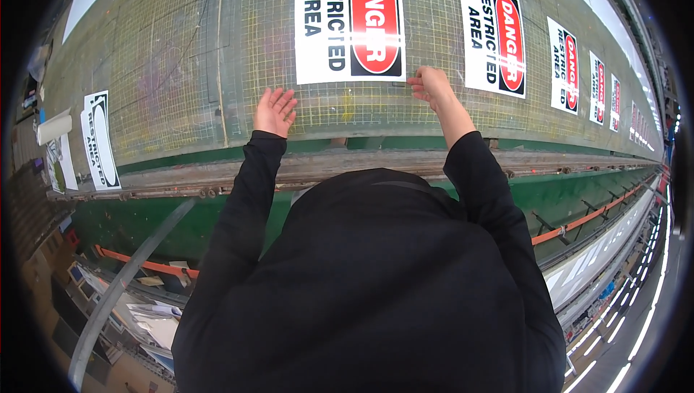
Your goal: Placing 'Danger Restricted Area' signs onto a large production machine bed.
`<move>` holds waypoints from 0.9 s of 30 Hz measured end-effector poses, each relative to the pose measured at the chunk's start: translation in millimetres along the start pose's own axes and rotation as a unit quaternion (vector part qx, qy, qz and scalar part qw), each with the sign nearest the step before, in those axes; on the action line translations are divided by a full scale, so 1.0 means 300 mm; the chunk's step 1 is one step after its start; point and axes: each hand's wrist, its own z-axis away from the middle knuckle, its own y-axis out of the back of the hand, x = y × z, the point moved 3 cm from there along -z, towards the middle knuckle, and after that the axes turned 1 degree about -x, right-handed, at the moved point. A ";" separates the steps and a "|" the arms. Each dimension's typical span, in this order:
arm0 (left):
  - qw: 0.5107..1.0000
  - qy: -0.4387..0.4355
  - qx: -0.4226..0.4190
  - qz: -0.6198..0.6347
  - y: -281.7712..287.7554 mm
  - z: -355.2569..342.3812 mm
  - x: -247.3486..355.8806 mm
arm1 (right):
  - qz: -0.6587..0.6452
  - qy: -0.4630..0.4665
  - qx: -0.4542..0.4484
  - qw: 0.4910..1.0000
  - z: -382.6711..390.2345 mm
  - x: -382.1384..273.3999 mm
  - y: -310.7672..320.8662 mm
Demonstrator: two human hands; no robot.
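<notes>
A white sign sheet (311, 53) with a red oval on black and black lettering lies flat on the green table in front of me. My left hand (275, 112) is below its left corner, palm turned up, fingers apart and nothing in them. Close to its lower right corner is my right hand (431, 88), with fingers loosely bent and slightly spread. No object shows in that hand, and I cannot tell whether a fingertip touches the sheet. A second, similar sign (473, 46) lies to the right of my right hand.
More matching signs (566, 67) run in a row toward the far right. A sign with black print only (100, 140) lies at the left, near a white roll (54, 127). Yellow grid lines cover the table (173, 67). A rail (347, 165) follows its near edge, and a grey bar (130, 284) slants below.
</notes>
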 end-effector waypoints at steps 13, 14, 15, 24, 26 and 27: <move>0.967 0.159 -0.200 -0.028 -0.335 0.016 -0.230 | -0.018 0.008 0.015 1.000 -0.023 0.017 -0.004; 0.957 0.204 -0.206 -0.006 -0.396 0.009 -0.273 | -0.022 0.011 0.014 1.000 -0.023 0.017 -0.003; 0.945 0.249 -0.214 0.015 -0.450 -0.002 -0.314 | -0.020 0.012 0.015 1.000 -0.023 0.021 -0.002; 0.944 0.267 -0.123 0.148 -0.647 -0.058 -0.393 | -0.063 0.016 0.003 0.998 -0.036 0.039 0.013; 0.945 0.277 -0.099 0.146 -0.649 -0.059 -0.397 | -0.062 0.019 0.002 0.998 -0.031 0.036 0.010; 0.945 0.277 -0.099 0.146 -0.654 -0.056 -0.403 | -0.060 0.022 0.002 0.998 -0.027 0.036 0.012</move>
